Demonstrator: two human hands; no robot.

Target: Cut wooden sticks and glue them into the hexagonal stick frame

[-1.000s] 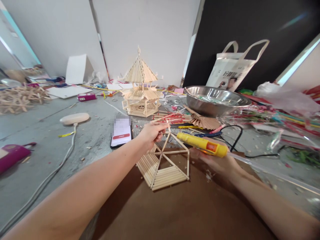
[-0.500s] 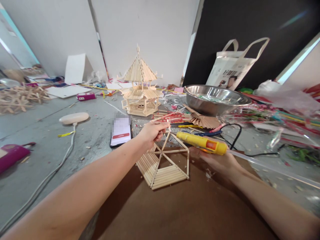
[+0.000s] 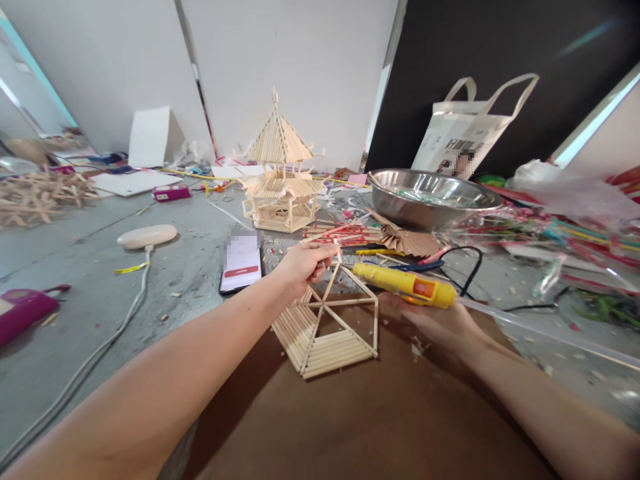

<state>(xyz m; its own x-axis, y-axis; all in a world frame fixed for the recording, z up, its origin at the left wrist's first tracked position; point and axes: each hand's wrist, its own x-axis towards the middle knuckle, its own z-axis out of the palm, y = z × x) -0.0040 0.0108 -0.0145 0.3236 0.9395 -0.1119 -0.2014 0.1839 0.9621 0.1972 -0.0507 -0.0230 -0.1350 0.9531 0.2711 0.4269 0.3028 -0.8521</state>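
My left hand [image 3: 311,264] is closed in a pinch on a small wooden stick [image 3: 339,251], right above the far corner of a hexagonal wooden stick frame [image 3: 345,302]. Spokes cross the frame; its left and near sections are partly covered with rows of sticks, while the right ones are bare. Wrapped around a yellow hot glue gun [image 3: 400,283] is my right hand [image 3: 435,320], its fingers partly hidden under the gun. A long clear glue stick [image 3: 530,322] runs out of the gun's back. The nozzle points left, close to the pinched stick.
Behind the frame stands a wooden stick pagoda model [image 3: 283,180]. A phone [image 3: 241,263] lies left of my left hand. Farther back are a steel basin [image 3: 435,200] and a tote bag [image 3: 455,137]. A brown board [image 3: 370,413] lies under the frame; a white cable [image 3: 135,313] crosses the left floor.
Almost nothing differs. Both hands, the glue gun and the frame keep their places; the glue gun's back end sits very slightly higher.
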